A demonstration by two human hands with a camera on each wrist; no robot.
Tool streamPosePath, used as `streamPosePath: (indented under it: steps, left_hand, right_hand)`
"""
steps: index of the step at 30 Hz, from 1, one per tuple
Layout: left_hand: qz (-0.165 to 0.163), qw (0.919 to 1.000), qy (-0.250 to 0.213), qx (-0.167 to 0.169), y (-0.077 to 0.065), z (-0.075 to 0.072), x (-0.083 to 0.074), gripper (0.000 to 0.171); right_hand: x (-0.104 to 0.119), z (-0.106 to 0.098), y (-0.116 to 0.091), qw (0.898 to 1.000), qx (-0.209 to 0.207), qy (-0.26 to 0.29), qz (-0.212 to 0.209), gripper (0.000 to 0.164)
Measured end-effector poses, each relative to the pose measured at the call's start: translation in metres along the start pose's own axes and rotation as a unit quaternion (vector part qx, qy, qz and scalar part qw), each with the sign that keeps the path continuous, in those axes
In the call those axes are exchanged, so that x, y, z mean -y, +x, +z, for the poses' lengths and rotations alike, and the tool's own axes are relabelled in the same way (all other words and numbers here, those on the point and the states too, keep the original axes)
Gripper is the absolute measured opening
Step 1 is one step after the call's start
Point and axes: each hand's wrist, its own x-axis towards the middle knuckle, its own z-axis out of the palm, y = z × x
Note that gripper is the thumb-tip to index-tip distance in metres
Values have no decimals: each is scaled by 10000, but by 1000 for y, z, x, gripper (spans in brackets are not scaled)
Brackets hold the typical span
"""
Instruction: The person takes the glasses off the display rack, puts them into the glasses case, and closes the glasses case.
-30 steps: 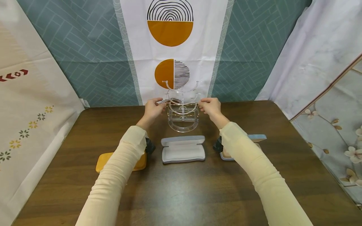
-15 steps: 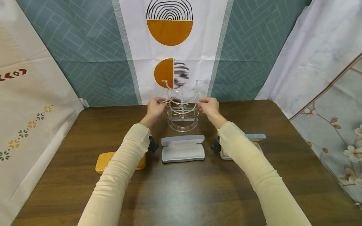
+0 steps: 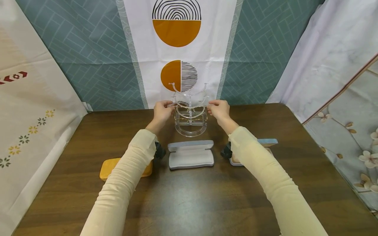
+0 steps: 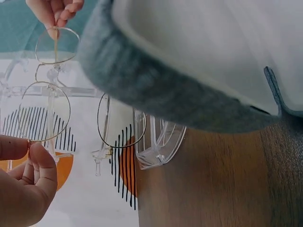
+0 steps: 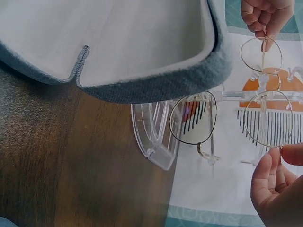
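My left hand (image 3: 162, 112) and my right hand (image 3: 220, 109) are raised at either side of a clear tiered glasses stand (image 3: 190, 134). Between them is a pair of thin gold-rimmed eyeglasses (image 4: 45, 111), which I pinch at both outer ends with thumb and fingertips. In the wrist views the eyeglasses are right at an upper bar of the stand; whether they rest on it I cannot tell. A second pair of round thin-rimmed eyeglasses (image 5: 193, 118) sits on a lower tier. In front of the stand lies an opened grey glasses case (image 3: 191, 159) with a pale lining.
A yellow case (image 3: 110, 167) lies at the left, partly under my left sleeve. Another opened case with a blue lid (image 3: 268, 142) is at the right, partly hidden by my right sleeve. A patterned cloth (image 3: 106, 65) hangs behind the brown table (image 3: 186, 203).
My left hand has moved slightly right, in toward the stand, and now pinches the eyeglasses' end. The right hand has barely shifted. The cases have stayed put.
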Motion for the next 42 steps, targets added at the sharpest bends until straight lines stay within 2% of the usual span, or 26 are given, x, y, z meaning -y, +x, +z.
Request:
streamPosePath:
  steps: [18, 31, 42]
  left_hand:
    - [194, 9988, -418, 143, -18, -10, -9, 33]
    - [500, 9975, -442, 232, -33, -18, -9, 30]
    - [584, 9963, -551, 319, -46, -20, -11, 30]
  right_hand:
    - [7, -6, -14, 9996, 215, 160, -93, 29]
    - [11, -11, -28, 9984, 411, 352, -141, 29]
    - [13, -18, -41, 9966, 557, 548, -241, 32]
